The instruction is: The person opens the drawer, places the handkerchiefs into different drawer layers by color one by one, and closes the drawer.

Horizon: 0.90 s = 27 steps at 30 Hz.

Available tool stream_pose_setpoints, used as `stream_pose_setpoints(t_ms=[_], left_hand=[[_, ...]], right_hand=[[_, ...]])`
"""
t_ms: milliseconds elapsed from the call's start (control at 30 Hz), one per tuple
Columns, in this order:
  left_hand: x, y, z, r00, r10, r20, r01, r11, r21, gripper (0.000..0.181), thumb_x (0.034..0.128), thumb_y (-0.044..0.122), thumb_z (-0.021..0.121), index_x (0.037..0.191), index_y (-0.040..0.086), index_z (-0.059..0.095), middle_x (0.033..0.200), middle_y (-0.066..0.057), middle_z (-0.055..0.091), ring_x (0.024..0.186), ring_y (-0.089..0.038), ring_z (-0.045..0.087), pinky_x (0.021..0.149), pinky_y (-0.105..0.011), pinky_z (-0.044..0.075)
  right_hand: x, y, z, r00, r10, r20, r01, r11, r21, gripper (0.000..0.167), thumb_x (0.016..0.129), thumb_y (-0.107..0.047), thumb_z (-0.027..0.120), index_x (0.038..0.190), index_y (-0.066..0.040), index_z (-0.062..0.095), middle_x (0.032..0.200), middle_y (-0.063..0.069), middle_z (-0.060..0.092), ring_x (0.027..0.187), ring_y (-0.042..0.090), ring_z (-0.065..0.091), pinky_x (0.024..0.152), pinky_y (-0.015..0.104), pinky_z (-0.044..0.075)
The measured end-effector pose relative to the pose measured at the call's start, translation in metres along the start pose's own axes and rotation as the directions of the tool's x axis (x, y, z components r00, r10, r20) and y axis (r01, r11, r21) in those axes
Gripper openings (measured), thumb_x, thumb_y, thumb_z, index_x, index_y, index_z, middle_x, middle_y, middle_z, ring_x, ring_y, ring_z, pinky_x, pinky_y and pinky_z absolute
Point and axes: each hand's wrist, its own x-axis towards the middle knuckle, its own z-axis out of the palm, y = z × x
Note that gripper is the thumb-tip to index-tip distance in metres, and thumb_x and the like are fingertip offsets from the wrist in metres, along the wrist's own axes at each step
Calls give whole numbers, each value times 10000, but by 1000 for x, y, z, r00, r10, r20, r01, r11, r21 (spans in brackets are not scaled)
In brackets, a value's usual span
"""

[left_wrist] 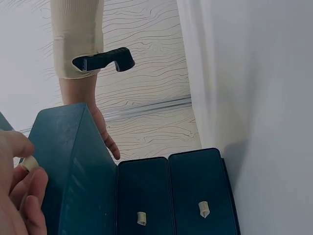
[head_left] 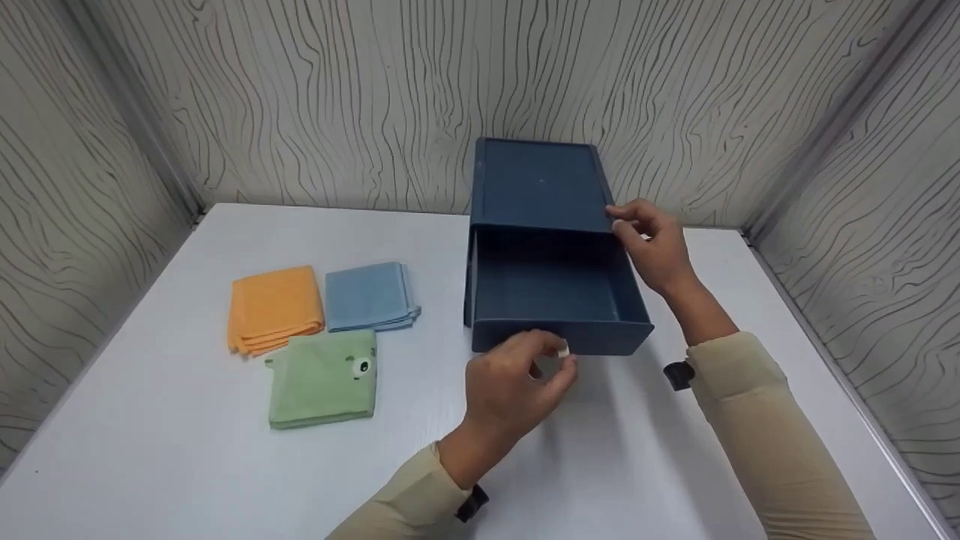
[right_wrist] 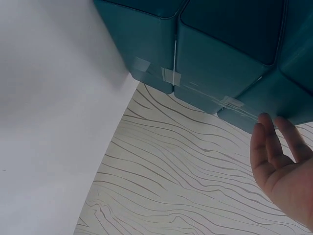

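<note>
A dark blue drawer cabinet (head_left: 544,184) stands near the back wall with its top drawer (head_left: 562,337) pulled out toward me. My left hand (head_left: 514,386) is at the drawer front, its thumb and fingers pinching a small white knob (left_wrist: 30,163). At the cabinet's top right front corner, my right hand (head_left: 660,244) touches the edge with its thumb and fingertips. Seen from the right wrist, its fingers (right_wrist: 266,142) are loosely bent against the cabinet's side. The left wrist view shows lower drawers (left_wrist: 144,188) with pale knobs (left_wrist: 204,209), standing shut beneath the pulled-out one.
Left of the cabinet lie three folded cloths on the white table (head_left: 187,450): an orange one (head_left: 276,304), a blue one (head_left: 366,296) and a green one (head_left: 322,382) with an eye design. Patterned wall panels (head_left: 337,97) border the table at the back and sides.
</note>
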Motion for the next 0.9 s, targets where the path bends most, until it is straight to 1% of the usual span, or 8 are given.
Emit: stream_pose_setpoints(t_ms=[100, 233, 300, 400, 567, 667, 800, 900], left_hand=[[0, 0, -1, 1000, 3, 13, -3, 1000, 10, 96, 810, 258, 723, 871, 203, 675, 771, 102, 699, 565, 27, 588, 518, -79, 425], [-2, 0, -5, 999, 0, 43, 1, 1000, -15, 152, 819, 268, 721, 944, 201, 668, 800, 93, 698, 599, 28, 595, 548, -66, 435], [-4, 0, -9, 998, 0, 60, 2, 1000, -29, 205, 820, 278, 722, 999, 199, 661, 830, 88, 700, 640, 27, 608, 569, -60, 442], [-8, -1, -15, 997, 15, 78, -12, 999, -39, 289, 814, 278, 730, 1078, 198, 645, 866, 85, 700, 674, 28, 615, 582, -61, 451], [-14, -4, -25, 993, 22, 114, -16, 998, -58, 407, 801, 293, 737, 1169, 193, 595, 952, 77, 700, 725, 20, 628, 601, -67, 464], [-17, -5, -31, 990, 24, 137, -13, 997, -78, 439, 789, 309, 743, 1181, 192, 585, 995, 79, 692, 749, 12, 627, 629, -76, 473], [-21, -6, -37, 985, 25, 173, -7, 995, -103, 433, 783, 367, 740, 1159, 205, 599, 1027, 100, 676, 786, 4, 616, 666, -106, 490], [-26, -9, -43, 977, 22, 214, 2, 994, -112, 416, 781, 416, 731, 1132, 226, 612, 1060, 121, 661, 862, 4, 612, 690, -126, 500]], right_hand=[[0, 0, 0, 1000, -9, -9, 9, 1000, 1, 227, 921, -36, 507, 1065, 62, 653, 1159, 174, 641, 772, -50, 578, 657, 139, 459], [1, 0, 0, 1000, -16, -19, 16, 1000, 0, 232, 921, -32, 508, 1073, 62, 656, 1122, 184, 642, 768, -38, 581, 643, 136, 464], [2, 0, 1, 1000, -18, -21, 19, 1000, 2, 233, 920, -29, 508, 1075, 64, 655, 1121, 186, 641, 764, -38, 579, 641, 134, 463], [2, 0, 1, 999, -25, -20, 25, 1000, 6, 236, 919, -25, 507, 1080, 65, 654, 1124, 191, 641, 765, -41, 578, 646, 134, 460], [2, 1, 2, 999, -33, -16, 33, 999, 14, 235, 921, -27, 507, 1081, 69, 649, 1147, 189, 638, 768, -40, 576, 648, 135, 456], [2, 2, 2, 999, -34, -9, 34, 999, 17, 234, 923, -30, 507, 1081, 73, 644, 1171, 181, 635, 767, -35, 578, 650, 134, 457], [0, 3, 2, 1000, -18, -3, 18, 1000, 14, 248, 930, -43, 502, 1107, 62, 642, 1165, 186, 629, 773, -43, 576, 663, 135, 459], [-1, 3, 1, 1000, -14, 1, 14, 1000, 4, 261, 937, -53, 495, 1124, 57, 640, 1178, 188, 622, 783, -57, 570, 668, 141, 449]])
